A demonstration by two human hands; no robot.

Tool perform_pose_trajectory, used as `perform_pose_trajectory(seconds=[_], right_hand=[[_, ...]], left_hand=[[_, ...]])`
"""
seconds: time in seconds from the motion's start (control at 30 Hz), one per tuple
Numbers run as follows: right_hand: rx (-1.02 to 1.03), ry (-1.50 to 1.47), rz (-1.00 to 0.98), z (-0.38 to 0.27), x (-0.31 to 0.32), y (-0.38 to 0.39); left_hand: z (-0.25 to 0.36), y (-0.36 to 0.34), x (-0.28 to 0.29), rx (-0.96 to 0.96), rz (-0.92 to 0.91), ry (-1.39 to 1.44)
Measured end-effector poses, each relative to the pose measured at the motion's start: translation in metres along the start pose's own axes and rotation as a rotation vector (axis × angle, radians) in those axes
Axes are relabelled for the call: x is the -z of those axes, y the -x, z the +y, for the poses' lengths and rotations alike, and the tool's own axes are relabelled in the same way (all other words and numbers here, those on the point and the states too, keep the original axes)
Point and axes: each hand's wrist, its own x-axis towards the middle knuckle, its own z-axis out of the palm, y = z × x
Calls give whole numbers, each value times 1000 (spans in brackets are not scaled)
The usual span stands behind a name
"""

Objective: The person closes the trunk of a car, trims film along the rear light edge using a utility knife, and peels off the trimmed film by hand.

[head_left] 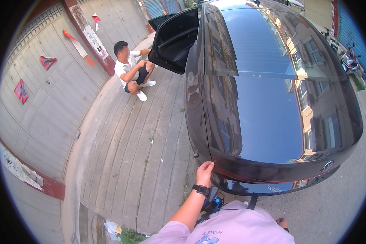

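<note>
The left hand (205,168) is resting at the near left corner of the car (268,118), its fingertips drawn together; I cannot tell whether they are gripping the edge or merely touching it; the car is standing just ahead of the wearer; the right hand (281,223) is hanging beside the pink shirt (240,219), partly hidden, so I cannot tell its state.

The fingertips could be slipping, since the car's surface is looking glossy and curved; the watch (201,190) could be scraping paint if the wrist were dipping forward; the near door (173,40) is standing ajar, and a person (128,67) is crouching right beside it, so a careless push could be knocking a hand or knee.

Counting up, two wearer's hands, one car, one watch, one crouching person and two white shoes (142,96) are showing; two doors seem to be standing ajar; at least one motorbike (349,59) is waiting beyond; at least four reddish scraps (48,62) are hanging on the grey gates (49,105).
</note>
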Motion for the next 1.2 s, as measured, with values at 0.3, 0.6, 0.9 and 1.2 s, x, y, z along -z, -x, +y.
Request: perform_pose_trajectory(seconds=[0.3, 0.6, 0.9, 1.2], right_hand=[[-41, -8, -18, -22, 10, 18], [-74, -9, -54, -33, 12, 27], [-19, 13, -52, -23, 2, 18], [-28, -38, -66, 4, -1, 19]], left_hand=[[1, 8, -11, -163, 73, -115], [31, 12, 16, 27, 148, -261], [44, 25, -18, 109, 112, -291], [29, 20, -22, 57, 195, -253]])
